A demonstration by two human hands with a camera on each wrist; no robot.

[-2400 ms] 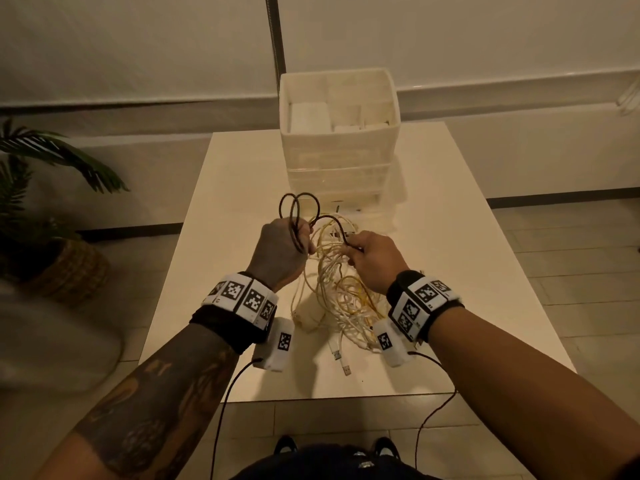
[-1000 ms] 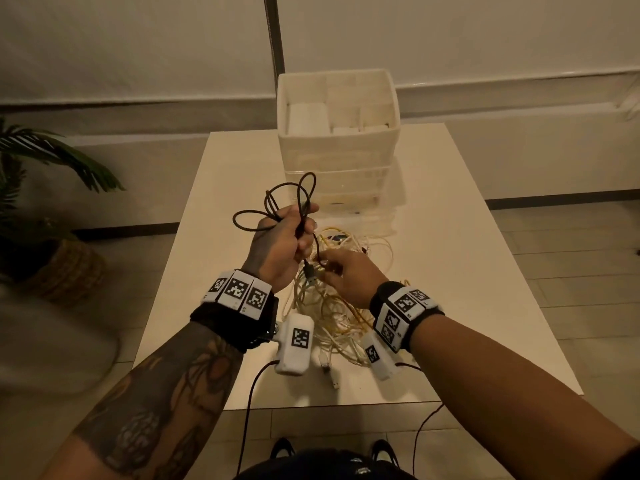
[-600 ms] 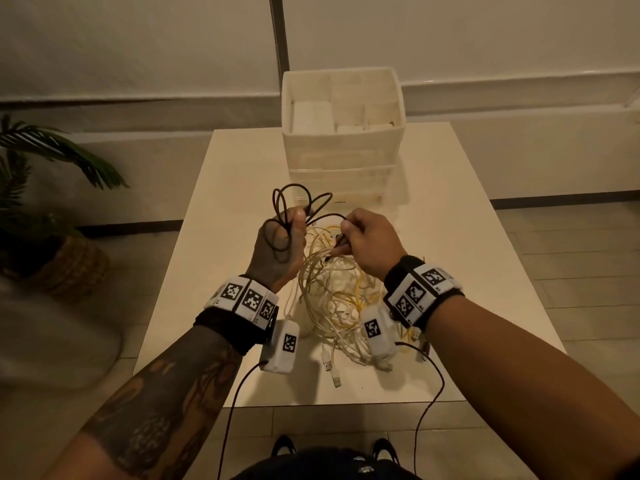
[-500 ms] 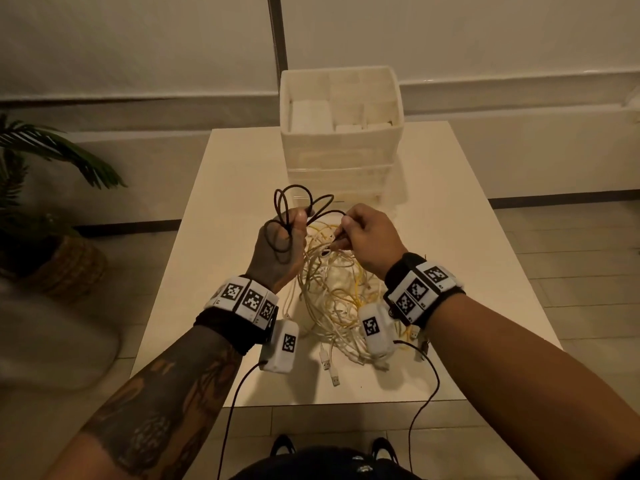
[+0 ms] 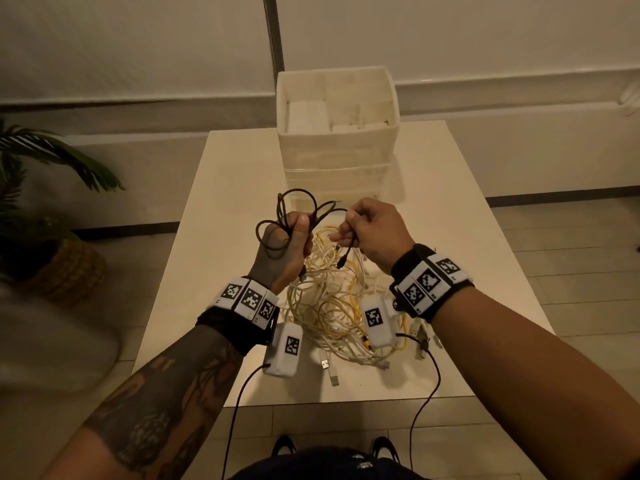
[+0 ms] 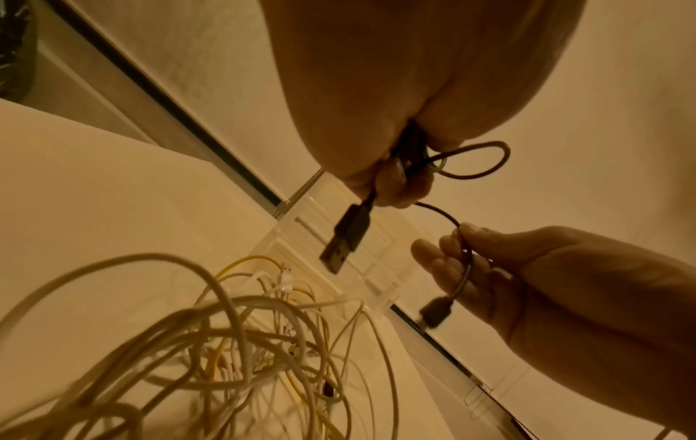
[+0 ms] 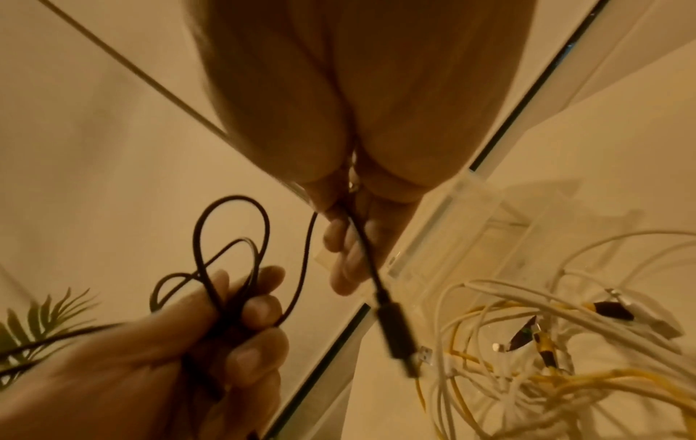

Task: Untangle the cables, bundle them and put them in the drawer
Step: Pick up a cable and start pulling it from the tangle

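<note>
- Black cable (image 5: pixel 298 206) loops are gripped in the left hand (image 5: pixel 282 252).
- Its free end is pinched by the right hand (image 5: pixel 375 233) above the table (image 5: pixel 450 216).

We hold a black cable (image 5: pixel 298 209) above the desk (image 5: pixel 221 216): our left hand (image 5: pixel 282 252) grips its loops, our right hand (image 5: pixel 375 233) pinches its end. White and yellow cables (image 5: pixel 332 306) lie tangled beneath; a white drawer unit (image 5: pixel 337 150) stands behind.
</note>
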